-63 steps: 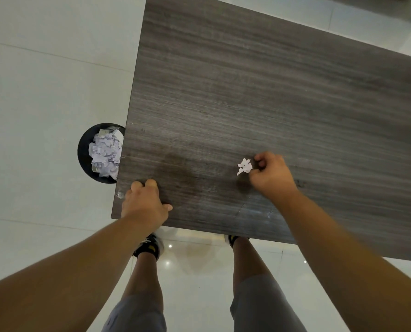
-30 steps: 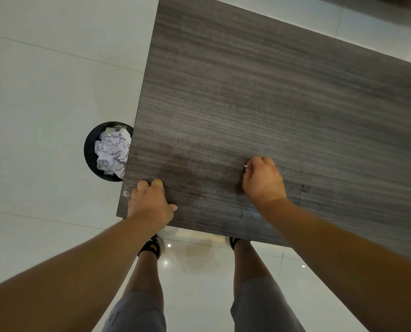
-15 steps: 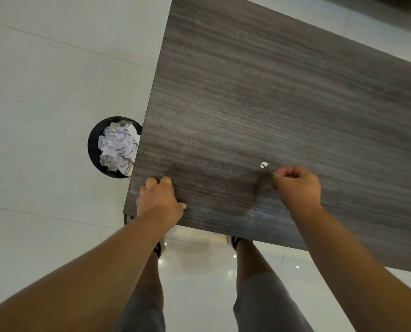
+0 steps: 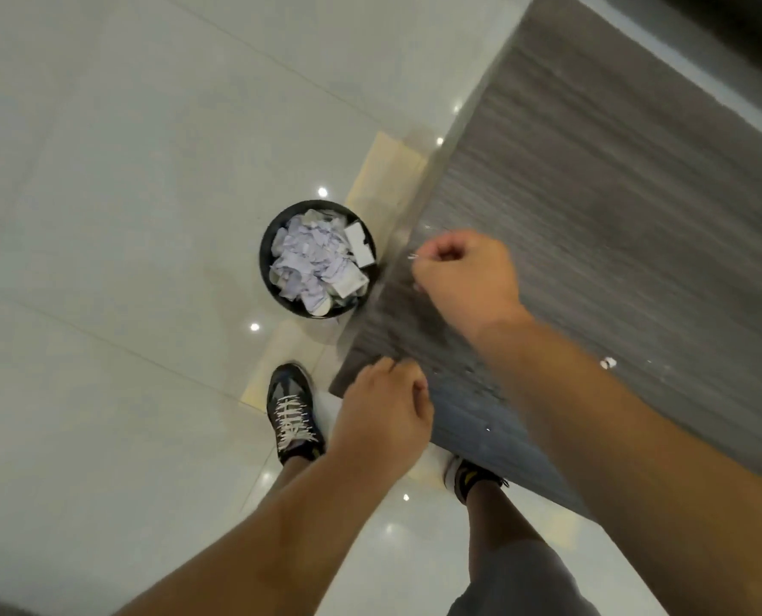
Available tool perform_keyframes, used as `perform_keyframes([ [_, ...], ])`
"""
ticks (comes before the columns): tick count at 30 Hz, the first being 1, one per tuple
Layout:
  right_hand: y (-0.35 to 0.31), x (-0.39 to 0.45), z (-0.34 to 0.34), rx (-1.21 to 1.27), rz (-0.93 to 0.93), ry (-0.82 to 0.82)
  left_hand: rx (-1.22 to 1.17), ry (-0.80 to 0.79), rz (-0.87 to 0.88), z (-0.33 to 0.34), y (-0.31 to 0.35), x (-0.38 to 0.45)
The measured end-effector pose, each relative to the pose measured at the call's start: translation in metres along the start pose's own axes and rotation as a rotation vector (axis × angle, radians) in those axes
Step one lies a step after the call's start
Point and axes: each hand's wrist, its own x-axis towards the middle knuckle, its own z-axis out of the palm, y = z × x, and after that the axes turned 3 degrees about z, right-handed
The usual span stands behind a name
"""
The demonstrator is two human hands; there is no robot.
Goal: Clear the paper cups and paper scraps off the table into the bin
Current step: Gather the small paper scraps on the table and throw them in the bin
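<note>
We carry 1 pinched paper scrap (image 4: 413, 257) in our curled right hand (image 4: 463, 277) toward the bin (image 4: 267, 246); our left hand (image 4: 381, 415) looks curled, contents unclear. Next: release above the bin.

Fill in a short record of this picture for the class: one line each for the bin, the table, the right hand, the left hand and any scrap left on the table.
bin: black, round, on the floor beside the table's corner, full of crumpled paper
table: dark wood-grain top
right hand: curled, near the table's edge by the bin; contents hidden
left hand: at the table's near corner, fingers curled
paper scrap: small, white, on the table
</note>
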Motion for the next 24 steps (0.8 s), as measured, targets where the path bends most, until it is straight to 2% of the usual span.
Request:
perform_keyframes([
  [3,-0.031,0.019,0.077,-0.167,-0.116,-0.176,0.041,-0.041,-0.048,-0.007,-0.018,-0.001],
  [7,-0.041,0.062,0.157,-0.565,-0.152,-0.318,0.084,-0.095,-0.068,-0.004,-0.015,0.006],
  [11,-0.032,0.096,0.192,-1.014,-0.241,-0.302,0.101,-0.099,-0.076,0.004,-0.014,0.011],
  [15,-0.022,0.109,0.195,-1.117,-0.231,-0.351,0.112,-0.087,-0.044,0.010,-0.022,0.009],
  [20,-0.027,0.100,0.182,-1.124,-0.287,-0.318,0.146,-0.126,-0.062,0.008,-0.017,0.010],
  [24,-0.031,0.097,0.173,-0.989,-0.229,-0.302,0.225,-0.179,-0.116,0.007,-0.006,0.015],
])
